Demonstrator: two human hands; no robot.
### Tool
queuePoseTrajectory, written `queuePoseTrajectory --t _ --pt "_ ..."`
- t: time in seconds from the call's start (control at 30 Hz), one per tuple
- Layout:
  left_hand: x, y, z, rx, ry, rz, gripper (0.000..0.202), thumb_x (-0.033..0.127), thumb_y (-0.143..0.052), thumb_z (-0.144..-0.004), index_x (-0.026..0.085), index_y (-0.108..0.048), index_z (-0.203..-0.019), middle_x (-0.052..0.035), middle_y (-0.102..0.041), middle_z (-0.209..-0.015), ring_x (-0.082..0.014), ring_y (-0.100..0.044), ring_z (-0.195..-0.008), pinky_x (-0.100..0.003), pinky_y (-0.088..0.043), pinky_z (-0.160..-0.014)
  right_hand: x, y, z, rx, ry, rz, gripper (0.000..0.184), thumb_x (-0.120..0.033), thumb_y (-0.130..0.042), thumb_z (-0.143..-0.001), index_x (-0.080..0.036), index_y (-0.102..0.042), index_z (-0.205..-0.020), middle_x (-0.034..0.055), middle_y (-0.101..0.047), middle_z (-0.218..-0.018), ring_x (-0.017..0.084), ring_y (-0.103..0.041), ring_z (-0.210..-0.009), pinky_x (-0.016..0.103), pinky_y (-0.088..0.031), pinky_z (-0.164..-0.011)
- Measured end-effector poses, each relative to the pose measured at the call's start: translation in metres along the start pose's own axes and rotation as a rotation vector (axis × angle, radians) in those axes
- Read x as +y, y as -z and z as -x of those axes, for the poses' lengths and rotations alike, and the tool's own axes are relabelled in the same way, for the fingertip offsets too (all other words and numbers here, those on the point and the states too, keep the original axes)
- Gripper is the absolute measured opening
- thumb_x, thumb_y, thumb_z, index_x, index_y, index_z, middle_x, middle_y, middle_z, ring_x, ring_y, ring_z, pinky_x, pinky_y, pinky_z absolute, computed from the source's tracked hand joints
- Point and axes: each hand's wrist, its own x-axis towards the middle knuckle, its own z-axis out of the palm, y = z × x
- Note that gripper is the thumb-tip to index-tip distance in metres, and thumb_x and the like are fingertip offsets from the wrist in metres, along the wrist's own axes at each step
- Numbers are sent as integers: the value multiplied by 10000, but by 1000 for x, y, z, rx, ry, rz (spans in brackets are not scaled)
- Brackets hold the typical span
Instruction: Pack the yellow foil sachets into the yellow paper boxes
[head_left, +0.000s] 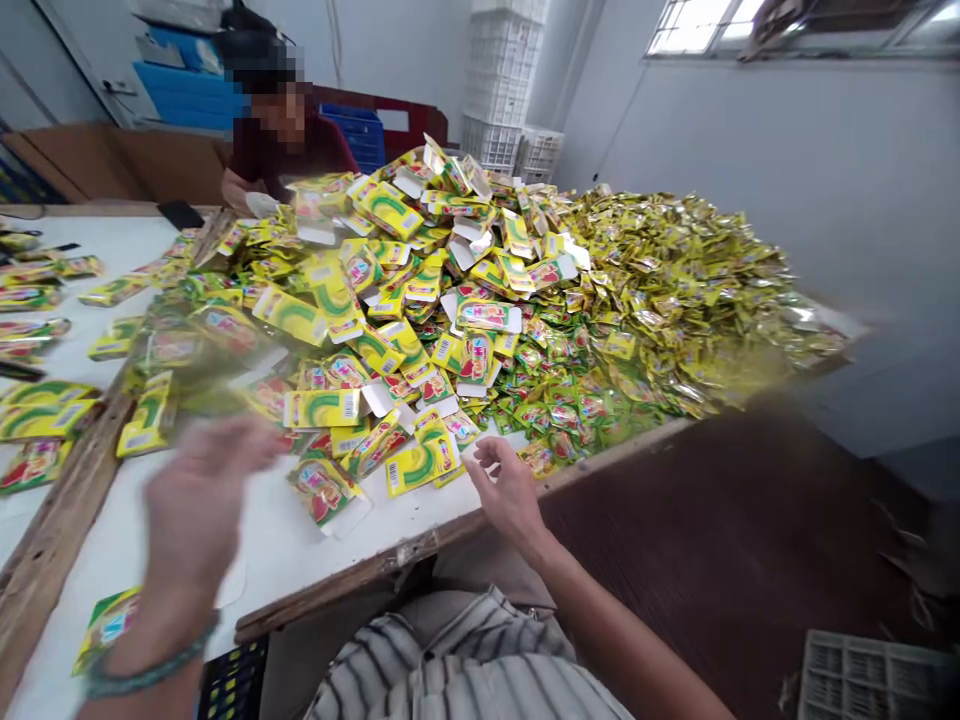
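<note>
Yellow cartons (pixel 405 350) lie jumbled on the white tabletop (pixel 277 545), the nearest of them just beside the person's right grip (pixel 511 495). There the fingers curl loosely with the thumb held apart from them, leaving a gap; whether a fingertip touches a carton is unclear. The left grip (pixel 199 490) hangs over the tabletop, too blurred to tell whether it is spread or pinching anything. A green wristband (pixel 150 668) circles the left wrist, and another carton (pixel 109 625) lies partly hidden by that forearm.

Many cartons in the heap have white end flaps sticking out. To the right, green sachets (pixel 562 410) spread along the edge, and a broad mound of gold sachets (pixel 675 290) rises behind them. On the left, a wooden strip (pixel 75 490) crosses the tabletop, with more cartons beyond it in small groups.

Across the heap sits a co-worker (pixel 292 155) in a dark red top. White crates (pixel 501 80) stand stacked by the wall, and a pale crate (pixel 874 680) rests on the floor at lower right.
</note>
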Motion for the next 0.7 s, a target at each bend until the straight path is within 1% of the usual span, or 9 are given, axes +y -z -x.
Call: queuePoseTrajectory --t 0.1,0.17,0.23,0.33,0.37,0.43,0.53,0.6,0.7 --pt "17 -67 41 -232 182 12 391 553 -672 -701 203 -691 -875 -45 -735 -774 -236 -678 -710 -351 -543 -703 4 -6 -9 -103 -71 -68 358 -399 -644 -792 -195 -538 -1066 45 -663 -930 173 -611 -787 284 -471 -673" --pt "22 -95 60 -403 284 72 448 611 -663 -678 182 -681 -807 -42 -713 -691 -205 -658 -606 -308 -533 -602 2 -13 -10 -150 -111 -139 399 -366 -665 -771 -193 -518 -1099 18 -663 -850 159 -607 -723 269 -462 -637" --pt "22 -106 67 -466 413 205 537 660 -638 -676 162 -661 -876 -53 -713 -703 -190 -656 -574 -290 -531 -560 -2 -20 -5 -130 -81 -188 333 -300 -636 -786 -188 -525 -1080 -4 -639 -764 148 -589 -668 263 -453 -620" --pt "17 -96 67 -376 542 251 642 687 -587 -710 152 -595 -1065 -77 -722 -769 -208 -679 -609 -312 -548 -571 -11 -22 10 -49 146 -159 162 -215 -559 -823 -200 -564 -984 21 -633 -802 156 -581 -722 279 -459 -667" --pt "16 -90 66 -337 506 180 655 683 -582 -717 158 -573 -1110 -80 -720 -794 -219 -683 -629 -328 -554 -583 -15 -20 15 -48 230 -145 134 -196 -539 -829 -206 -572 -959 33 -638 -836 160 -580 -748 286 -463 -690" --pt "13 -78 67 -286 264 -24 636 652 -582 -739 186 -550 -1170 -95 -710 -918 -249 -688 -744 -369 -564 -659 -24 -17 24 -79 308 -167 124 -174 -514 -835 -215 -576 -935 41 -641 -863 156 -576 -745 285 -471 -695" --pt "6 -73 73 -284 -279 -229 670 568 -618 -760 229 -474 -1320 -137 -573 -1300 -324 -564 -1163 -470 -474 -963 -35 -14 27 -114 197 -298 91 -193 -553 -818 -214 -562 -906 13 -614 -804 126 -548 -655 249 -468 -626" --pt "-1 -82 76 -303 -535 -278 720 510 -627 -789 242 -385 -1413 -137 -463 -1436 -335 -425 -1318 -500 -362 -1082 -41 -16 25 -148 87 -397 95 -228 -594 -802 -209 -543 -879 -11 -580 -744 110 -529 -616 225 -457 -582" --pt "-15 -98 76 -314 -624 -288 628 408 -553 -875 234 -352 -1444 -133 -495 -1419 -302 -460 -1304 -475 -374 -1082 -41 -12 17 -253 78 -455 89 -237 -570 -829 -207 -538 -907 -18 -587 -737 110 -557 -639 223 -472 -604"
